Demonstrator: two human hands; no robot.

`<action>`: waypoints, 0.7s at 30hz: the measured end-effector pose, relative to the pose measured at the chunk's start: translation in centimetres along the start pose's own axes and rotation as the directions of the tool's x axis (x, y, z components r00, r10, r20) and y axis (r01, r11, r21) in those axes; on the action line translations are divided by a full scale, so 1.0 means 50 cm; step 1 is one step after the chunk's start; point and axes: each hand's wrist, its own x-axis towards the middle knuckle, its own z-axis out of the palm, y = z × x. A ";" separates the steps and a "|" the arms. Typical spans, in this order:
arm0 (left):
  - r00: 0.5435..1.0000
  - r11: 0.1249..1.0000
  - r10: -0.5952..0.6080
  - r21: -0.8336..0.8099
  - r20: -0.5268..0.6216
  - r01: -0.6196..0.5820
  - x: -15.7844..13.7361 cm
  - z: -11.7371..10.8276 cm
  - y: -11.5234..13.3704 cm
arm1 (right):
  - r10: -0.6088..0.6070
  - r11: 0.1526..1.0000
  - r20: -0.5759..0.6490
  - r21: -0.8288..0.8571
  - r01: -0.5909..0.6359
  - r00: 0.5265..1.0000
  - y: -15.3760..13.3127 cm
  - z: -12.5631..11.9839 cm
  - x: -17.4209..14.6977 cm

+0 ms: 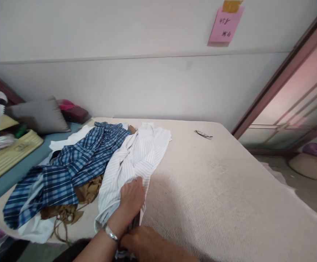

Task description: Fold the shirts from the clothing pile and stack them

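Observation:
A white shirt with thin dark stripes (pixel 136 156) lies rumpled at the front of the bed, its far end toward the wall. My left hand (pixel 133 194), with a silver bracelet (pixel 110 232) at the wrist, is closed on the shirt's near right part. Closer to me, my right hand (pixel 143 240) is curled beside the left wrist, by the shirt's lower edge. Dark cloth shows between the two hands; what the right fingers hold is hidden. Left of the shirt lies a blue plaid shirt (pixel 84 160) over brown cloth (pixel 91 189) with ties and other white clothing.
Eyeglasses (pixel 203 135) rest on the beige bed cover (pixel 215 193) near the wall. At the left are a grey pillow (pixel 39 114), a dark red item (pixel 75 112) and a yellow plastic basket (pixel 16 153). A pink note (pixel 225 25) is taped to the wall.

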 end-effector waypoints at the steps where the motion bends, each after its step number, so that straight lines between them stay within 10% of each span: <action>1: 1.000 1.000 -0.001 -0.004 -0.008 0.001 0.008 -0.001 -0.001 | 0.010 1.000 -0.009 0.015 -0.010 1.000 -0.011 -0.018 -0.012; 6: 0.996 0.999 -0.020 -0.041 -0.087 0.016 0.028 -0.016 -0.002 | 0.216 0.975 -0.256 0.009 -0.221 0.942 -0.036 -0.118 -0.061; 10: 0.959 0.981 0.133 -0.106 -0.250 -0.163 0.000 -0.022 0.027 | 0.484 0.874 -0.497 0.243 -0.420 0.720 0.011 -0.201 -0.076; 14: 0.861 0.851 0.400 -0.221 -0.315 -0.476 -0.042 0.000 0.078 | 0.751 0.625 -0.411 0.695 -0.355 0.517 0.075 -0.235 -0.067; 19: 0.764 0.684 0.577 -0.341 -0.290 -0.645 -0.068 0.024 0.098 | 0.695 0.685 -0.505 0.682 -0.256 0.512 0.118 -0.207 -0.041; 21: 0.802 0.708 0.515 -0.379 -0.302 -0.596 -0.057 0.010 0.070 | 0.728 0.635 -0.507 0.753 -0.175 0.460 0.120 -0.215 -0.050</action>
